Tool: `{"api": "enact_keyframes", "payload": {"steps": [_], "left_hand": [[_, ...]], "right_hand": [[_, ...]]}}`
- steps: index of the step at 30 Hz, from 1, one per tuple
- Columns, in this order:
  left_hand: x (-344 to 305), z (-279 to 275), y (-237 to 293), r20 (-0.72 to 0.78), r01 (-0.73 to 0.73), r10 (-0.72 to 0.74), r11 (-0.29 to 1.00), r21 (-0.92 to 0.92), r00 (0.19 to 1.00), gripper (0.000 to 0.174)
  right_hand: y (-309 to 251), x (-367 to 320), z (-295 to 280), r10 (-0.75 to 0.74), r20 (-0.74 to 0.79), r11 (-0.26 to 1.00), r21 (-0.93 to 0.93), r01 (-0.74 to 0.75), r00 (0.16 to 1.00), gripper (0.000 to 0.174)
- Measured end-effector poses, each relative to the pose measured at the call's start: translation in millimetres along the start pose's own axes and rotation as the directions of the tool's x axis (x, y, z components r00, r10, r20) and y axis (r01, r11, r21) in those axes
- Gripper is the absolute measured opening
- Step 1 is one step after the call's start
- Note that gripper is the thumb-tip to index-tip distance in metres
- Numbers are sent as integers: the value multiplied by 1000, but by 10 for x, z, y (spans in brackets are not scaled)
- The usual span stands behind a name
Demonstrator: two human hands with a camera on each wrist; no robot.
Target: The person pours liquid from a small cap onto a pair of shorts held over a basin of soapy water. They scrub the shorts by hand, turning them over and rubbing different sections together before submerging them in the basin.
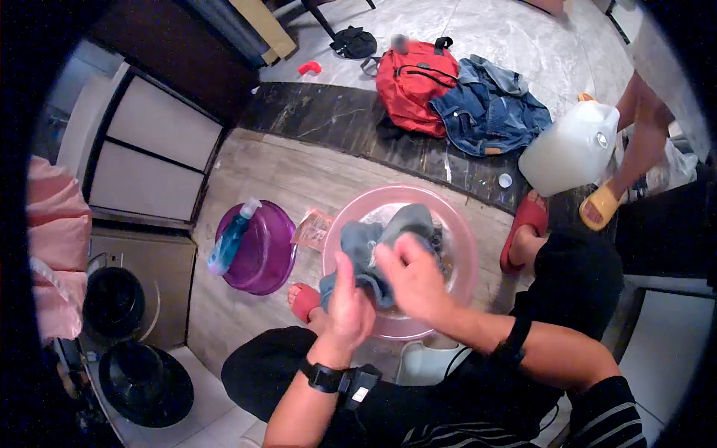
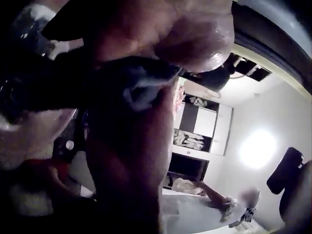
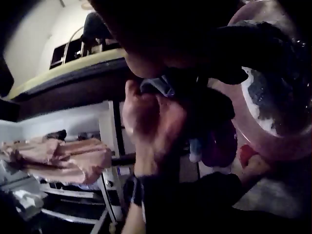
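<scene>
A wet blue-grey cloth garment [image 1: 358, 240] hangs bunched between both hands above a pink basin [image 1: 466, 299]. My left hand [image 1: 349, 312] grips one part of it at the basin's near-left side, thumb pointing up. Opposite it, my right hand [image 1: 418, 278] holds another part in curled fingers and is slightly blurred. The right wrist view shows the left hand [image 3: 155, 117] with a fold of the cloth [image 3: 161, 86] at its fingers. Inside the basin, whitish suds [image 3: 261, 109] surround darker wet cloth. The left wrist view is dark, with the cloth [image 2: 141, 90] close to the hands.
Left of the basin stands a purple basin [image 1: 282, 254] with a bottle of blue liquid [image 1: 233, 239] across it. A packet [image 1: 312, 228] lies between the basins. Beyond are a red backpack [image 1: 418, 86], a denim jacket [image 1: 485, 112] and a white jug [image 1: 571, 149]. Another person's leg [image 1: 644, 142] is at right.
</scene>
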State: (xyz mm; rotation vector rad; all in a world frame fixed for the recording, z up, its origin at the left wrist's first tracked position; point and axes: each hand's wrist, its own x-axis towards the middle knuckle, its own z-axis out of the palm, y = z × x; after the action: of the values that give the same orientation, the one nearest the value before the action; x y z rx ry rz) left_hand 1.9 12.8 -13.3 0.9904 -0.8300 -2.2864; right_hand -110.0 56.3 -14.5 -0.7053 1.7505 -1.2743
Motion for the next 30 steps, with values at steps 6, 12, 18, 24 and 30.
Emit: {"api": "enact_keyframes", "payload": {"steps": [6, 12, 18, 24, 30], "left_hand": [[-39, 328, -162, -9, -171, 175, 973, 152, 985, 63], [112, 356, -267, -171, -170, 161, 985, -37, 972, 56], [132, 331, -90, -109, -7, -7, 991, -131, 994, 54], [394, -352, -288, 419, 192, -71, 948, -255, 905, 54], [193, 288, -127, -5, 64, -65, 983, -170, 998, 57]], "right_hand": [[31, 237, 37, -71, -70, 994, -91, 65, 995, 36], [51, 300, -42, -97, 17, 982, -162, 98, 995, 38], [33, 155, -30, -163, 87, 956, -233, 179, 983, 35], [-8, 57, 27, -49, 39, 971, -233, 56, 998, 35], [-148, 269, -69, -35, 59, 958, -284, 50, 998, 32]]}}
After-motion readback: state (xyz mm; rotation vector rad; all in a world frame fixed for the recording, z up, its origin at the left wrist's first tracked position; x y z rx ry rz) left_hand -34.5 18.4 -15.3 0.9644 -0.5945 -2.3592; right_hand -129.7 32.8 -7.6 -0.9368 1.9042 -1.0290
